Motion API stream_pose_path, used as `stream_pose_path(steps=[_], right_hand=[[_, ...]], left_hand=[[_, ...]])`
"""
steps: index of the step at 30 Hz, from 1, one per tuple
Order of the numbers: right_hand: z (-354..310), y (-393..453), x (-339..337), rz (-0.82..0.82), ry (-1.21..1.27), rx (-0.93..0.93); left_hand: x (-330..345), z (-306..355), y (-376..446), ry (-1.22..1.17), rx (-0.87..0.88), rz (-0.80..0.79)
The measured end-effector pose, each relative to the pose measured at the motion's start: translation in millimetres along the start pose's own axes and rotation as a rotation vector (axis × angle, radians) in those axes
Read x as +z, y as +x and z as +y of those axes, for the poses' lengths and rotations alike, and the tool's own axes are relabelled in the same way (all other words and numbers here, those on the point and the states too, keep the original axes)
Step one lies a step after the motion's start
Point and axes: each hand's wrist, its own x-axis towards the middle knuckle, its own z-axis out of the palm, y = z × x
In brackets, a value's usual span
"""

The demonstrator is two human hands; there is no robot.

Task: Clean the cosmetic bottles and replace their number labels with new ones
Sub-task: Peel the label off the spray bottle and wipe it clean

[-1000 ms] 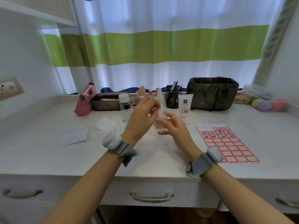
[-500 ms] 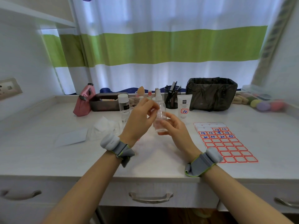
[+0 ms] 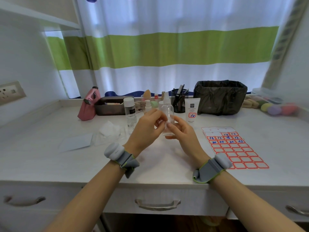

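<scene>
Holding the bottle (image 3: 167, 114) upright above the desk (image 3: 50, 158), the right hand (image 3: 181, 131) curls its fingers round the lower body, much as a second ago. The left hand (image 3: 147, 129) has its fingertips pinched together against the bottle's near side, slightly lower than before; whether they nip a label cannot be told. The view has barely shifted.

The bottle is clear plastic, round-shouldered, empty-looking, with a pale spray top. Just left of it stands a taller clear bottle with a white cap (image 3: 130, 113), and just right a white squeeze tube (image 3: 192, 111) bearing a red-bordered label marked 10. Further right of the bottle lies a flat label sheet (image 3: 234, 148), a grid of red-edged stickers, some numbered in blue ink and a few already peeled. Left of it lie crumpled white wipes (image 3: 108, 133). Behind it sit a black mesh pen cup (image 3: 179, 101) and a glossy black-lined bin (image 3: 219, 96). Grey padded bands wrap both wrists.
</scene>
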Motion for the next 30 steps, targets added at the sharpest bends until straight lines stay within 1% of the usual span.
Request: stream_pose_path(steps=[3,5,12,16,19,23,27,30], right_hand=[[1,-2,1,-0.014,-0.007,0.015],[1,-2,1,-0.023,-0.012,0.013],[2,0,-1,0.000,-0.037,0.008],[2,1,-2,0.011,-0.021,0.008],[1,0,-1,-0.001,0.000,0.002],[-1,-2,1,-0.028,0.023,0.021],[-2,-2,0,-0.006,0.056,0.022],[-2,-3,0,-0.010,0.035,0.019]], left_hand=[[-2,0,11,0.006,-0.018,0.074],[-3,-1,15,0.017,-0.029,0.088],[4,0,1,0.037,0.029,0.009],[4,0,-5,0.020,0.029,-0.038],[4,0,0,0.017,0.011,-0.012],[-3,-1,14,0.004,-0.031,0.073],[-1,-1,11,-0.009,0.005,0.054],[3,-2,1,0.003,0.028,0.051]])
